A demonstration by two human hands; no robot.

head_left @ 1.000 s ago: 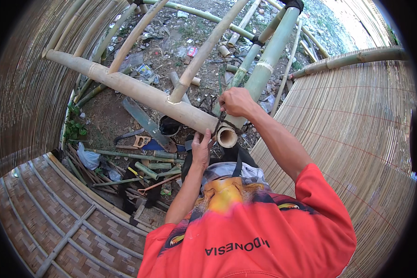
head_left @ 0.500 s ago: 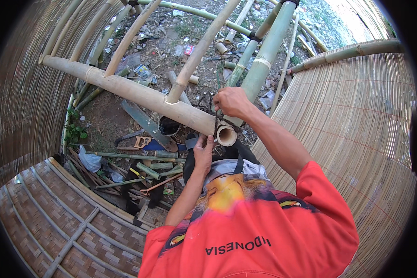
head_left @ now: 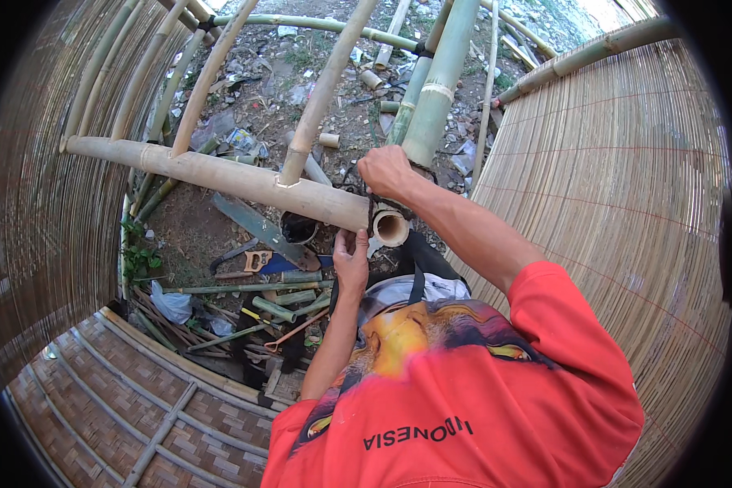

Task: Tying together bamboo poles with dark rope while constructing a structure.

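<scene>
A thick tan bamboo pole [head_left: 244, 183] runs across in front of me, its hollow cut end [head_left: 391, 228] turned toward me. Near that end, a black cord [head_left: 372, 215] wraps the pole where it meets a thick green bamboo post [head_left: 436, 106]. My right hand [head_left: 386, 172] is closed in a fist around the cord, just above the pole. My left hand [head_left: 351, 260] presses thumb and fingers against the pole's lower edge beside the cord; whether it also pinches the cord is hidden.
Below the pole lie a hand saw [head_left: 270, 262], a black bucket [head_left: 299, 228], a flat board [head_left: 260, 228] and cut bamboo pieces [head_left: 273, 309]. Slatted bamboo screens [head_left: 602, 171] flank me on the right and left. A woven bamboo panel [head_left: 130, 398] is at lower left.
The whole view has shifted slightly, the pole now higher and further left. My right fist has come down closer to the pole with the cord. The left hand stays at the pole's lower edge.
</scene>
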